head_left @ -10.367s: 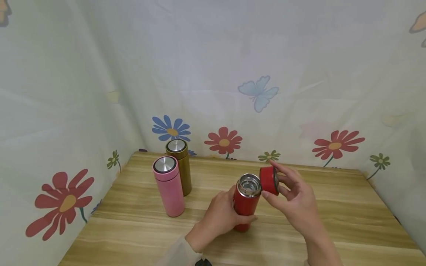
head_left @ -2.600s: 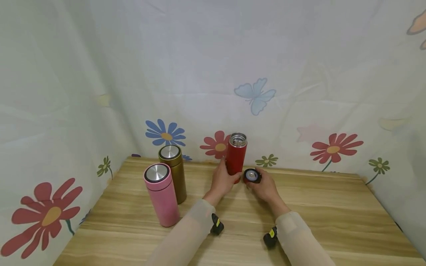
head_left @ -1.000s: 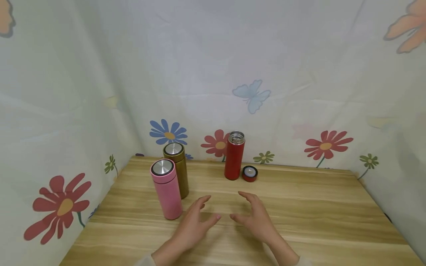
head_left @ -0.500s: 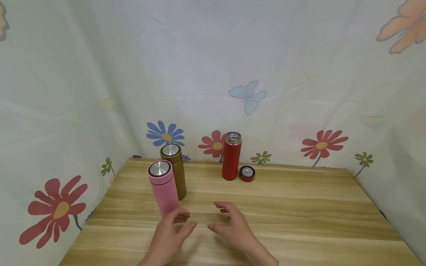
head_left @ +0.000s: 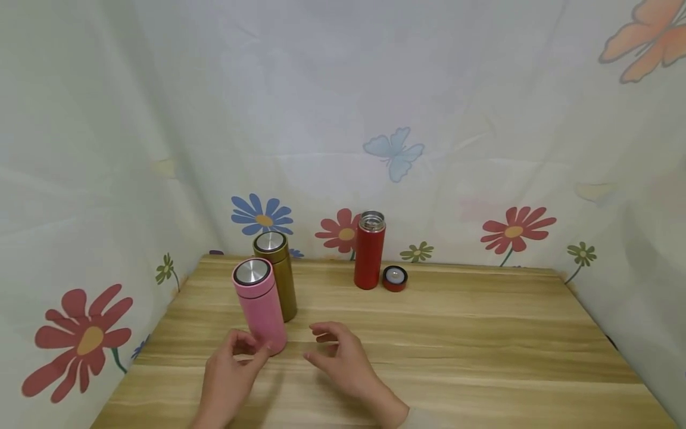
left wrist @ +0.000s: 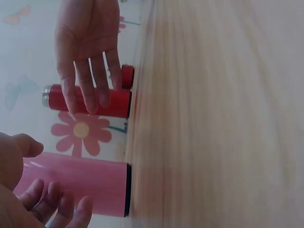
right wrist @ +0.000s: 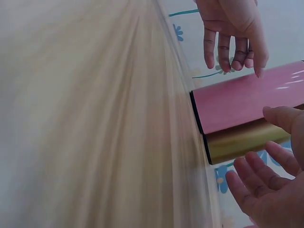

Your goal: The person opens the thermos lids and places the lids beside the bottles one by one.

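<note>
A pink thermos bottle [head_left: 262, 313] with a steel-topped lid stands upright at the left of the table. My left hand [head_left: 230, 372] is just in front of its lower part, fingers bent loosely; whether they touch it I cannot tell. My right hand [head_left: 348, 366] hovers to the right of the pink bottle, fingers spread and apart from it. A gold thermos bottle [head_left: 286, 286] stands close behind, partly covered by the pink one. Farther back, a red thermos bottle [head_left: 368, 256] stands without its lid. Beside it lies the red lid [head_left: 395, 279], inner side up.
The wood-grain table [head_left: 471, 345] stretches to a white curtain [head_left: 300, 101] printed with flowers and butterflies. That curtain rises behind the table and along its left and right sides.
Earlier, the hands parted the red lid from its bottle, set both at the back and let go. Since then both hands have drawn back and moved left to the pink bottle.
</note>
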`<action>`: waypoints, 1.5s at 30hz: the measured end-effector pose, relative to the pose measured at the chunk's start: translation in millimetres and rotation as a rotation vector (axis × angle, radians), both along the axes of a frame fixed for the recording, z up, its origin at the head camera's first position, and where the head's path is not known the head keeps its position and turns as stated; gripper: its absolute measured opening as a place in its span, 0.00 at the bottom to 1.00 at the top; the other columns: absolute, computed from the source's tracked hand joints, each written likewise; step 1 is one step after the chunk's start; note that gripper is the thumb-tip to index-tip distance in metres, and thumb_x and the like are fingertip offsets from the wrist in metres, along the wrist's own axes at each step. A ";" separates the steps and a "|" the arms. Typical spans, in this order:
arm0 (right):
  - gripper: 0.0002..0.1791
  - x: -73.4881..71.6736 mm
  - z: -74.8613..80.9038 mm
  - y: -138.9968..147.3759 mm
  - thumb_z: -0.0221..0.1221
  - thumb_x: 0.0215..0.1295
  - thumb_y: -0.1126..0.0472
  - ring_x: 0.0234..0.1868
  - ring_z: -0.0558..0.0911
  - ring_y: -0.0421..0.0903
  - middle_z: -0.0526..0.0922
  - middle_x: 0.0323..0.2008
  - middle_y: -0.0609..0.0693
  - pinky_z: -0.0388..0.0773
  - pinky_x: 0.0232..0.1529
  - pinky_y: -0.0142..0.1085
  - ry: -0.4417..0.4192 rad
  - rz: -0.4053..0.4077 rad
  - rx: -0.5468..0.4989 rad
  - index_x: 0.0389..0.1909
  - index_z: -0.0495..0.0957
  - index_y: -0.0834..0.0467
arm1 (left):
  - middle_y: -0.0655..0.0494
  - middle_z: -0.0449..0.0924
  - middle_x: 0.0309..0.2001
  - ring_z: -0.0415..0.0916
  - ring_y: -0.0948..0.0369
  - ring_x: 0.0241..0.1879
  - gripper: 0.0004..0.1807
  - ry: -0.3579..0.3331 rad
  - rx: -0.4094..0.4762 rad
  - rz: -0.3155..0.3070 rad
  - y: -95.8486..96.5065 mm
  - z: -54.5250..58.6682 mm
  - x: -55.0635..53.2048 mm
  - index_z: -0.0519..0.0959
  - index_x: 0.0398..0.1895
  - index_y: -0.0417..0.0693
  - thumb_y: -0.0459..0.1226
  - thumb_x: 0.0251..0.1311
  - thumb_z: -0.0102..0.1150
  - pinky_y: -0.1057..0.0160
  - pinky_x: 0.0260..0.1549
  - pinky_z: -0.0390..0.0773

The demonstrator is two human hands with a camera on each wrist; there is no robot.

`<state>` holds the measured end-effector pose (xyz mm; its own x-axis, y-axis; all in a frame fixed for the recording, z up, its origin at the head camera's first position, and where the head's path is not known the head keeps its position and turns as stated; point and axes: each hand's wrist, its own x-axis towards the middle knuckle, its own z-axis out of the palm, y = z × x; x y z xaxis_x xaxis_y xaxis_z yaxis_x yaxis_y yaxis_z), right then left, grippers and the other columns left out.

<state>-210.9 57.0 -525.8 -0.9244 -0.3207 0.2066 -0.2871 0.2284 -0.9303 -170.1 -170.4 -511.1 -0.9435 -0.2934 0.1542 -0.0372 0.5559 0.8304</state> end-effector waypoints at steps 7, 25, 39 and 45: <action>0.25 -10.3 2.0 -20.2 0.71 0.64 0.59 0.59 0.82 0.62 0.82 0.57 0.58 0.81 0.59 0.53 -0.025 0.040 -0.061 0.61 0.79 0.56 | 0.44 0.77 0.50 0.78 0.51 0.52 0.35 -0.025 0.029 0.014 -10.6 1.6 -9.2 0.69 0.55 0.42 0.55 0.59 0.72 0.72 0.40 0.80; 0.42 -29.5 2.8 -55.3 0.74 0.60 0.61 0.63 0.80 0.59 0.75 0.67 0.60 0.79 0.63 0.49 0.020 0.037 0.050 0.75 0.67 0.57 | 0.37 0.58 0.78 0.63 0.36 0.73 0.59 0.012 0.072 -0.127 -16.5 -2.6 -31.1 0.50 0.81 0.42 0.58 0.57 0.73 0.37 0.64 0.74; 0.29 -36.4 1.9 -63.9 0.67 0.66 0.63 0.52 0.87 0.48 0.83 0.56 0.56 0.84 0.55 0.39 0.104 0.087 0.058 0.68 0.74 0.57 | 0.34 0.69 0.71 0.72 0.35 0.68 0.46 0.013 0.071 -0.151 -10.7 -3.1 -35.2 0.62 0.74 0.43 0.55 0.61 0.71 0.46 0.58 0.81; 0.27 -35.7 3.7 -64.1 0.66 0.67 0.62 0.50 0.87 0.48 0.84 0.55 0.55 0.85 0.53 0.39 0.080 0.077 0.037 0.67 0.75 0.56 | 0.34 0.71 0.70 0.73 0.35 0.67 0.45 0.017 0.074 -0.143 -8.1 -0.4 -34.3 0.64 0.73 0.44 0.55 0.60 0.71 0.45 0.58 0.81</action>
